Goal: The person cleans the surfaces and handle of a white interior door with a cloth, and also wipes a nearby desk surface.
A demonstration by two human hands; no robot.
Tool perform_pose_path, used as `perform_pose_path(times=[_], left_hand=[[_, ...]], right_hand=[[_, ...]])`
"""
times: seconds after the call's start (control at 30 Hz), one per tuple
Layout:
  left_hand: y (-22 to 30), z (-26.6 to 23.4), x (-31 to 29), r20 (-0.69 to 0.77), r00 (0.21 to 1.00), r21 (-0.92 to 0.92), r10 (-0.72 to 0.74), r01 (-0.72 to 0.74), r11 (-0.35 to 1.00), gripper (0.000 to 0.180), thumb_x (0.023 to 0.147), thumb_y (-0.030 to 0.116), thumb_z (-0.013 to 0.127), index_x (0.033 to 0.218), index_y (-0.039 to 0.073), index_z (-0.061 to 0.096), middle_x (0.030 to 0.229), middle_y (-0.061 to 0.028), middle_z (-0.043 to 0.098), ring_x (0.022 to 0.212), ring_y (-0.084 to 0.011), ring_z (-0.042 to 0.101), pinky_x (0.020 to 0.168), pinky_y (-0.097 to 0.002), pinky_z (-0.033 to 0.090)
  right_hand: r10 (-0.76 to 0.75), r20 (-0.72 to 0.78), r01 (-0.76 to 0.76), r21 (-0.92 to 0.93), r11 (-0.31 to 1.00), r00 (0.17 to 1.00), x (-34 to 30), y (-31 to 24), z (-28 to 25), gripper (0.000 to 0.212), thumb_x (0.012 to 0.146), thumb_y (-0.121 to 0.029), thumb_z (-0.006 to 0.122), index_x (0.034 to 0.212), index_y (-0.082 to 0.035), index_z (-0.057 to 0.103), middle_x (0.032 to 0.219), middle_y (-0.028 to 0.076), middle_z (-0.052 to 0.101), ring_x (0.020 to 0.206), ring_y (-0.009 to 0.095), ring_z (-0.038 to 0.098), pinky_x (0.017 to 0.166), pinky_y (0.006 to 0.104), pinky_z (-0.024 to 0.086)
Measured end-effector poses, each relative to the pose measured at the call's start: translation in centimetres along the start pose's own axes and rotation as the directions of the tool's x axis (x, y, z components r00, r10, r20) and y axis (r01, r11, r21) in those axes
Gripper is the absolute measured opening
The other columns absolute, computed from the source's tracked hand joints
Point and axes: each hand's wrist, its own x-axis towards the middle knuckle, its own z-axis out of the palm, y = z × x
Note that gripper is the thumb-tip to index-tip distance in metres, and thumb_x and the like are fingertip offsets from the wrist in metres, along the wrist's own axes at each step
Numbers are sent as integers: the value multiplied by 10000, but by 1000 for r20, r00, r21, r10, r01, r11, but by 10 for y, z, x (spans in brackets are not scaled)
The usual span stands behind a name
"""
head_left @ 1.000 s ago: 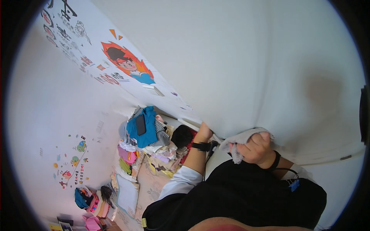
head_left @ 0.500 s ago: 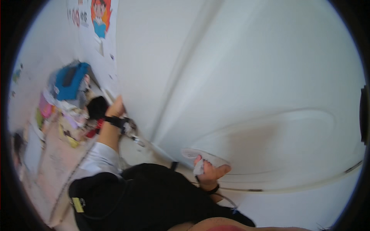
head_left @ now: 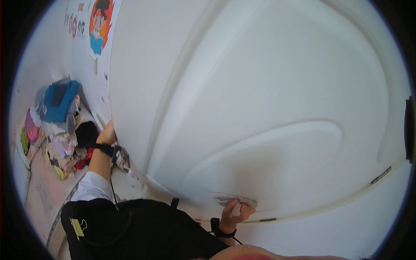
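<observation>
A large white door [head_left: 277, 82] with raised curved mouldings fills most of the view. My right hand [head_left: 234, 215] grips a pale grey folded cloth [head_left: 222, 198] against the lower part of the door face, below an oval moulding. My fingers bunch the cloth, which spreads flat beyond them. At the far left edge of the door, my left hand [head_left: 107, 134] grips the edge, its fingertips partly hidden there. Both wrists wear black straps.
Left of the door lies a heap of clothes, with a blue garment [head_left: 63, 102] on top. A poster with a cartoon figure [head_left: 100, 28] hangs on the wall behind. Metal hinges [head_left: 381, 174] line the door's lower right edge.
The view has shifted, so the door, clothes and left hand appear further left. My right hand and the cloth appear lower, with the cloth still against the door. My left hand stays at the edge.
</observation>
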Motion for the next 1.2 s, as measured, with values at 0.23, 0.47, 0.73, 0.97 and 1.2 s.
perform_pose_path(times=[0.23,0.47,0.73,0.97,1.2], left_hand=[[13,-11,-13,95,994,67,-62,56,996,531,1003,426,488,1261,-31,570,1176,-105,647,1061,-222,620,907,-353,510],[14,-8,-2,158,973,59,-168,160,985,481,999,379,517,1275,-13,554,1198,-111,624,1077,-231,605,930,-361,501],[-2,-18,14,290,932,33,-218,218,975,510,1014,392,484,1352,10,477,1303,-115,564,1181,-251,553,991,-400,476],[25,-25,-12,480,861,-193,-166,288,938,750,982,588,445,1494,54,317,1497,-107,411,1371,-269,396,1136,-448,325],[58,-31,-16,662,699,391,-269,-16,920,499,879,319,714,1205,-48,631,1212,-103,645,1128,-222,574,998,-368,438]], right_hand=[[277,-256,-261,95,961,926,-25,-25,28,204,940,-106,616,1025,61,536,954,200,579,823,319,579,732,420,481],[238,-268,-233,51,971,934,-7,-78,45,307,932,-65,629,1142,79,459,990,199,555,848,317,560,758,424,471],[390,-191,-361,167,917,901,8,-171,84,89,787,-27,654,810,-37,569,788,127,577,694,330,515,769,459,390],[335,-132,-315,150,937,933,14,-246,110,98,776,-45,648,801,-60,555,713,88,498,639,298,458,762,477,369],[282,-139,-245,238,940,949,-33,-323,175,254,705,-214,712,593,-132,500,611,68,431,628,288,413,704,446,347]])
